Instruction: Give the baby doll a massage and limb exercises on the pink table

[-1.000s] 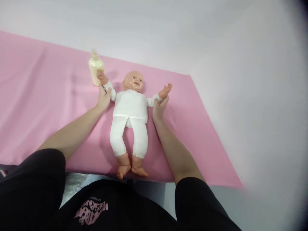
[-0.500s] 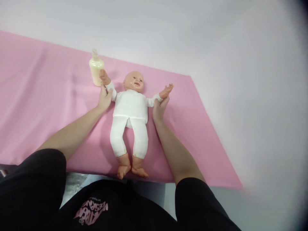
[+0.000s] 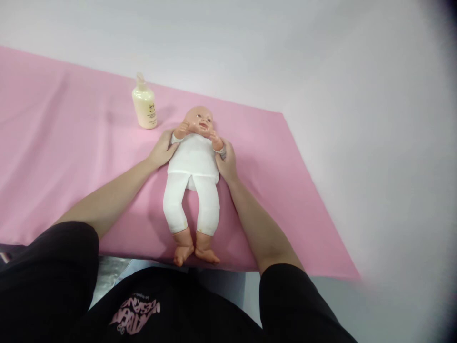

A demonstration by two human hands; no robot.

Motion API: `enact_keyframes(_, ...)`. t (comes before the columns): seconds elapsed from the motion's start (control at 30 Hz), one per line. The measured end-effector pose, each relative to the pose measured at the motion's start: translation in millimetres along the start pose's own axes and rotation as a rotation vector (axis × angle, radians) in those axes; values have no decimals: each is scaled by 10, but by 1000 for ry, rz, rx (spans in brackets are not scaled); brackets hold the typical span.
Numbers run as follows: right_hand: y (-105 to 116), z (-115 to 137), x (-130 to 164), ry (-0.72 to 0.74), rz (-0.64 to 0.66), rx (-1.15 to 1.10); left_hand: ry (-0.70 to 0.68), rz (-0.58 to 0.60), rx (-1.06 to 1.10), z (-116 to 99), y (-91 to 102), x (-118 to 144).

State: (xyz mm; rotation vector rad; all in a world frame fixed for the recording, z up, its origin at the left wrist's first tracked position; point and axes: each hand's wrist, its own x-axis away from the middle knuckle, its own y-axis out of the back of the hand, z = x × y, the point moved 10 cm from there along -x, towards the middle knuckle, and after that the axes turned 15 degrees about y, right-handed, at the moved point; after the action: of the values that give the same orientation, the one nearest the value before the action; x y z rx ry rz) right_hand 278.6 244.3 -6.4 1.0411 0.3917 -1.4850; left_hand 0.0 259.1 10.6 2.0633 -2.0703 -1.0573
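"What can't you make out?"

"The right side of the frame is a blur. The pink sheet point(image 3: 53, 143) runs off the left edge, and the print on the bottle point(image 3: 144, 108) is too small to read."

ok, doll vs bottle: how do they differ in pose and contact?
The doll lies flat on its back; the bottle stands upright. The left hand and right hand hold the doll's arms; the bottle stands untouched. The doll is larger. Both rest on the pink cloth.
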Motion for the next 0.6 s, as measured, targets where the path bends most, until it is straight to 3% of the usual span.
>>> enact_keyframes(0.23,161,-162,61,-129,-180,-38,192,-192,286,457,172,-108)
enact_keyframes(0.4,288,-198,-9,-44,-273,-5,367,-314,433,880,269,-140)
enact_keyframes(0.6,420,-710,146,-214,-410,-52,486,-337,496,1230,263,-178)
